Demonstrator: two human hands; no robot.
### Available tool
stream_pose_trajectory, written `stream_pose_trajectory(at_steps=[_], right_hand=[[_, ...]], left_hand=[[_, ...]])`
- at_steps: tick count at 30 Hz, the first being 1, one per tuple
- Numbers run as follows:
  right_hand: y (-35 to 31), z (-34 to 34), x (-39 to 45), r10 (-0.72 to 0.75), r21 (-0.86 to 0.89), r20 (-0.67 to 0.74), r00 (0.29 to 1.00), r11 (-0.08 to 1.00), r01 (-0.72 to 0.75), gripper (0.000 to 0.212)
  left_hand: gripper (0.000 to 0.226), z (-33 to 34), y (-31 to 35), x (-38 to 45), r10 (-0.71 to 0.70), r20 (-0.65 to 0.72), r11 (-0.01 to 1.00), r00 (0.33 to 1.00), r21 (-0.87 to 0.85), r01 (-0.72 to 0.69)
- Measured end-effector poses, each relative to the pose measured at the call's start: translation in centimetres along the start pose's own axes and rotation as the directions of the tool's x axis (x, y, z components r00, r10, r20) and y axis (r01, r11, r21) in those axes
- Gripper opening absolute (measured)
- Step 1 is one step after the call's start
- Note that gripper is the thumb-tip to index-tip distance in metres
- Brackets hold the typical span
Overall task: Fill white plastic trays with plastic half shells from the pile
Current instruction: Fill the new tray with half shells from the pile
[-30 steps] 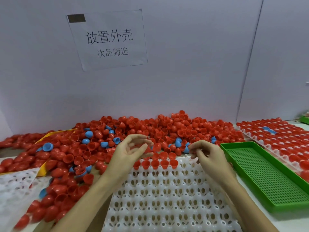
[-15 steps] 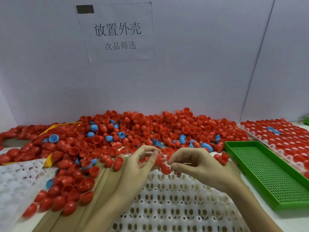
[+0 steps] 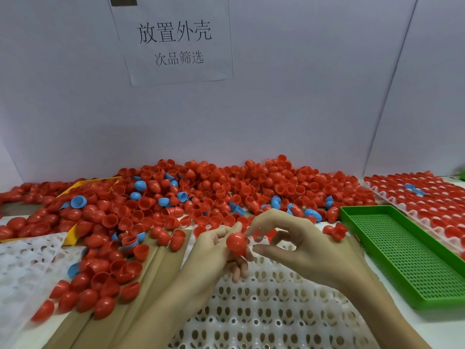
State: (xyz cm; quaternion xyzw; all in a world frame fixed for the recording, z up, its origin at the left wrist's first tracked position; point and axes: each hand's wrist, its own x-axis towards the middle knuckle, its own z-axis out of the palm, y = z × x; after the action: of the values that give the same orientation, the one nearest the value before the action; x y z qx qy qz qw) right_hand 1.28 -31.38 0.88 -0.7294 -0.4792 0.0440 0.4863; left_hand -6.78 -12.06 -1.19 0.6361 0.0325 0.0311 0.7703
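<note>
A big pile of red half shells (image 3: 226, 190), with a few blue ones mixed in, lies along the back wall. In front of me sits a white plastic tray (image 3: 271, 306) with open sockets. Above its far end my left hand (image 3: 214, 250) holds a red half shell (image 3: 236, 243), dome toward me, between thumb and fingers. My right hand (image 3: 297, 245) is close beside it, its fingertips pinching at the shell's right edge. Red shells in the tray's far row are mostly hidden behind my hands.
A green perforated tray (image 3: 402, 253) lies to the right. Behind it is a white tray full of red shells (image 3: 427, 197). Another white tray (image 3: 22, 263) lies at the left, near a yellow bin edge (image 3: 85, 183) and brown cardboard (image 3: 108, 316).
Both hands came together from the pile's edge and drew back over the tray. A red half shell is now held up between them, dome toward me.
</note>
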Motion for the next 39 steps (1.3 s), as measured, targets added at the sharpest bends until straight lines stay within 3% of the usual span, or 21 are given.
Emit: stream_pose_trajectory(at_steps=[4,11,14,18,22,25,27,31,35,39], right_hand=[[-0.4,0.4,-0.2,-0.012,-0.005,0.027,1.0,1.0,0.012,0.029],[0.0,1.6,0.0,0.043,-0.038,-0.013,0.999,0.998,-0.043,0.031],[0.3,0.9,0.0,0.063,-0.07,-0.058,0.996,0.995,-0.067,0.036],[0.6,0.5,-0.1,0.084,-0.057,-0.077,0.993,0.994,-0.088,0.04],[0.2,0.0,-0.1,0.1,0.069,-0.046,0.994,0.993,-0.097,0.035],[0.2,-0.5,0.1,0.122,0.16,-0.183,0.976,0.983,-0.093,0.027],[0.5,-0.7,0.1,0.124,0.087,-0.229,0.966,0.99,-0.106,0.022],[1.1,-0.2,0.0,0.134,0.0,-0.091,0.987,0.991,-0.135,0.014],[1.2,-0.4,-0.2,0.142,-0.051,-0.023,0.99,0.988,-0.143,0.02],[1.2,0.0,-0.3,0.055,-0.213,-0.029,0.998,0.975,-0.06,0.032]], left_hand=[[0.06,0.5,-0.3,-0.2,-0.044,-0.02,0.991,0.999,0.129,0.047],[0.043,1.0,-0.2,-0.2,-0.099,-0.021,0.984,0.995,0.149,0.101],[0.04,0.9,0.2,-0.3,-0.001,-0.052,0.994,0.999,0.105,0.006],[0.027,0.9,0.3,-0.3,0.122,0.037,0.973,0.992,0.194,-0.127],[0.032,0.7,0.0,-0.2,0.109,0.006,0.985,0.994,0.134,-0.109],[0.032,0.3,0.1,0.0,0.106,0.005,0.992,0.994,0.065,-0.106],[0.035,0.2,0.0,0.1,0.115,0.075,0.99,0.99,0.073,-0.121],[0.051,0.3,0.0,-0.3,0.151,0.177,0.963,0.972,0.194,-0.185],[0.061,0.3,0.2,-0.7,0.172,0.221,0.922,0.96,0.307,-0.236],[0.059,0.0,0.1,-0.7,0.11,0.226,0.922,0.968,0.341,-0.185]])
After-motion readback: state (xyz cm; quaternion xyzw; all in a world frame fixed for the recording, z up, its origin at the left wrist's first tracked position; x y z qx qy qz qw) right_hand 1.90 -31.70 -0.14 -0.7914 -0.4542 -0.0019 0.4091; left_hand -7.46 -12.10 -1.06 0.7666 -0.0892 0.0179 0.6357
